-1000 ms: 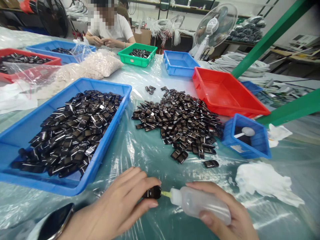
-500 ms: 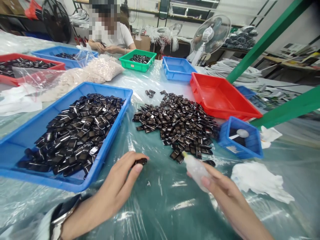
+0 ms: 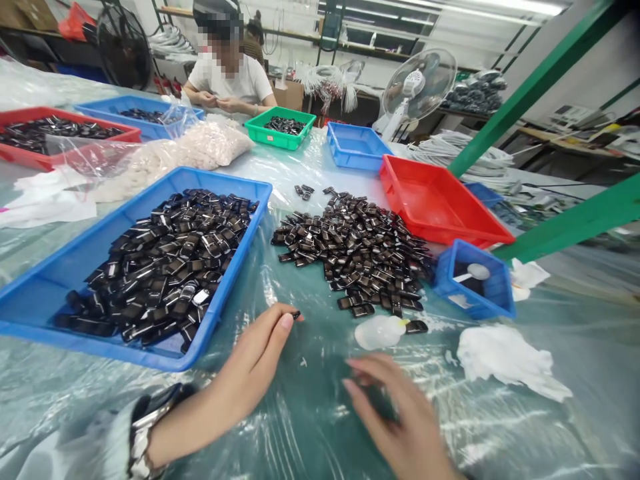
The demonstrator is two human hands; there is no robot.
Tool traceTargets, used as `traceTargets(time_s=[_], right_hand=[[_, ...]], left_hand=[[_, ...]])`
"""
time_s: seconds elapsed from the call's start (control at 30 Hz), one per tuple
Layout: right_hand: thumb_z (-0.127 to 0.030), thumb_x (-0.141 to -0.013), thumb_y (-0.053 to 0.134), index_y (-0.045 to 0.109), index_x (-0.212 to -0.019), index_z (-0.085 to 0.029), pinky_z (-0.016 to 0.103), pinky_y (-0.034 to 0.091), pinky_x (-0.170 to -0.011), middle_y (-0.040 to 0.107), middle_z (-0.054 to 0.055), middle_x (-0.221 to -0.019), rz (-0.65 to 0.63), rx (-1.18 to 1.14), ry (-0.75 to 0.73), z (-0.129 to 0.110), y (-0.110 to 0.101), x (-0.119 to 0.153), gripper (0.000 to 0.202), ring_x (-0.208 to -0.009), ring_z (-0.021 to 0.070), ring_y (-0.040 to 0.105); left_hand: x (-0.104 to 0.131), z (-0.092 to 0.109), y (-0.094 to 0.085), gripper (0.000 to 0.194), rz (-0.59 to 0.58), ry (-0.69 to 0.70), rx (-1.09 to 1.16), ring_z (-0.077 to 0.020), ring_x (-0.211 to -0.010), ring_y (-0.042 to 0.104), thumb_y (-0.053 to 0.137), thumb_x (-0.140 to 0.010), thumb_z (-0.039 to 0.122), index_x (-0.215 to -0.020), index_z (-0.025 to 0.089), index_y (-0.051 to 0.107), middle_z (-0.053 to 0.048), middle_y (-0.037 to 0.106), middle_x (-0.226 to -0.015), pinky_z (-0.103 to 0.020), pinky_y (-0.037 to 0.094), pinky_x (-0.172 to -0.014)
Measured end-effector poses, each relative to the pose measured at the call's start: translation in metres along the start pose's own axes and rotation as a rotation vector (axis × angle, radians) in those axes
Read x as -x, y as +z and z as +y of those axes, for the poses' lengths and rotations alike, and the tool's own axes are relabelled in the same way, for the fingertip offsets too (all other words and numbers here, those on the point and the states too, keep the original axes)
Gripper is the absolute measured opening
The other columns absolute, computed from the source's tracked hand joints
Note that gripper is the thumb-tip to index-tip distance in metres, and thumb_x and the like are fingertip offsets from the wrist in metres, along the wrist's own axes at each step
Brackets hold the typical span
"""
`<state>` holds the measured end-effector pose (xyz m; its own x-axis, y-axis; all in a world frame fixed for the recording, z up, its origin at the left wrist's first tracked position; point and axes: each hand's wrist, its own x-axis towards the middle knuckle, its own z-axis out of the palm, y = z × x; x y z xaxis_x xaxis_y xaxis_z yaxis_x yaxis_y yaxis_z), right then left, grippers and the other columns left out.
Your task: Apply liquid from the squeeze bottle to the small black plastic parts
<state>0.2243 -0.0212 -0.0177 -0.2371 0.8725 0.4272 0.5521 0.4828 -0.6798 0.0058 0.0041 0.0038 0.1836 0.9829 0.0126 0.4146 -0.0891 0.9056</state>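
Between thumb and fingers, my left hand pinches a small black piece, mostly hidden by the fingers. My right hand holds nothing, its thumb and fingers apart. Just beyond it a translucent squeeze bottle lies on its side on the plastic-covered table, its yellowish tip beside a single black piece. A heap of glossy black pieces spreads farther back. To the left, a large blue tray holds many more of them.
An empty red tray, a small blue bin with a white spoon, and crumpled white tissue are at the right. Behind are a green tray, a bag of beige bits and a seated person.
The bottle has left my right hand and now lies on the table. That hand has drawn back toward me and opened. My left hand still pinches its piece, which shows less now.
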Motion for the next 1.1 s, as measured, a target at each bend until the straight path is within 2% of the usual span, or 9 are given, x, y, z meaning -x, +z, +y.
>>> traceTargets(time_s=[0.1,0.23,0.37,0.5,0.73,0.93,1.1], right_hand=[[-0.013,-0.082,0.063,0.063,-0.113,-0.023,0.034,0.054,-0.064,0.067,0.007,-0.091,-0.163,0.013,0.024,-0.016,0.024,-0.007,0.033,-0.076,0.0227,0.066],[-0.012,-0.086,0.054,0.069,-0.091,-0.023,0.039,0.052,-0.07,0.067,0.006,-0.088,-0.222,-0.058,0.092,-0.022,0.038,-0.019,0.019,-0.079,0.0239,0.064],[-0.013,-0.084,0.057,0.066,-0.08,-0.023,0.031,0.052,-0.068,0.067,0.003,-0.085,-0.21,-0.267,0.203,-0.023,0.028,-0.026,0.014,-0.074,0.0177,0.063],[-0.021,-0.081,0.066,0.064,-0.079,-0.024,0.026,0.053,-0.067,0.066,-0.001,-0.077,-0.172,-0.53,0.405,-0.028,0.013,-0.029,0.004,-0.071,0.0139,0.064],[-0.034,-0.078,0.072,0.061,-0.075,-0.02,0.021,0.052,-0.058,0.063,-0.004,-0.062,-0.265,-0.996,0.725,-0.033,0.006,-0.033,0.018,-0.06,0.0105,0.064],[-0.033,-0.075,0.075,0.06,-0.074,-0.019,0.017,0.048,-0.054,0.061,-0.006,-0.06,-0.311,-1.185,0.846,-0.036,0.007,-0.034,0.021,-0.051,0.0058,0.057],[-0.039,-0.067,0.08,0.052,-0.073,-0.021,0.017,0.048,-0.052,0.059,-0.008,-0.056,-0.367,-1.227,0.872,-0.032,0.014,-0.031,0.035,-0.049,0.0063,0.057]], left_hand=[[-0.001,0.002,0.0,0.024,-0.03,0.058,-0.009,-0.0192,-0.103,0.058,0.033,-0.103,0.028,-0.113,0.021,0.054,-0.004,0.064,-0.107,-0.031,0.045,-0.088],[0.001,0.002,0.0,0.022,-0.104,0.17,-0.023,-0.0186,-0.104,0.058,0.034,-0.102,0.022,-0.115,0.022,0.052,-0.004,0.062,-0.11,-0.031,0.046,-0.089],[0.004,0.0,-0.001,0.022,-0.159,0.256,-0.049,-0.0189,-0.097,0.057,0.035,-0.101,0.02,-0.117,0.022,0.05,-0.005,0.06,-0.104,-0.031,0.046,-0.084],[0.004,-0.003,-0.001,0.022,-0.21,0.351,-0.068,-0.0201,-0.092,0.055,0.037,-0.1,0.02,-0.118,0.022,0.048,-0.004,0.057,-0.099,-0.032,0.044,-0.082],[0.006,0.0,-0.003,0.023,-0.279,0.476,-0.126,-0.0203,-0.086,0.052,0.032,-0.102,0.022,-0.12,0.018,0.046,-0.006,0.056,-0.096,-0.033,0.044,-0.078],[0.004,0.002,-0.002,0.03,-0.286,0.523,-0.134,-0.0189,-0.076,0.052,0.024,-0.104,0.034,-0.113,0.018,0.049,-0.005,0.058,-0.089,-0.031,0.044,-0.071],[0.005,0.0,0.0,0.037,-0.253,0.648,-0.247,-0.0183,-0.073,0.053,0.02,-0.104,0.034,-0.111,0.014,0.05,-0.006,0.06,-0.084,-0.031,0.044,-0.068]])
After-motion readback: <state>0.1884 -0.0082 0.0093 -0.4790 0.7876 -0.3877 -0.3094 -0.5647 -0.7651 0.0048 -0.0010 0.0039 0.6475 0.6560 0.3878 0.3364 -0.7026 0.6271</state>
